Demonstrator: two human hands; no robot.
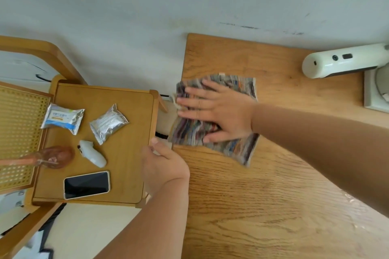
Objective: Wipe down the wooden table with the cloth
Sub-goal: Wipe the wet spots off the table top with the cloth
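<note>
A striped multicoloured cloth (229,143) lies flat on the wooden table (263,195), its left part hanging over the table's left edge. My right hand (219,111) presses flat on the cloth with fingers spread and straight, pointing left. My left hand (164,166) sits at the table's left edge just below the cloth, fingers curled, thumb up beside the cloth's lower left corner. What the left hand holds is hidden by its back.
A small wooden side table (130,170) to the left carries two foil packets (63,119), a white controller (92,153), a phone (86,184) and a brown spoon-like thing (52,156). A white device (341,60) lies at the table's far right. A rattan chair (19,132) stands far left.
</note>
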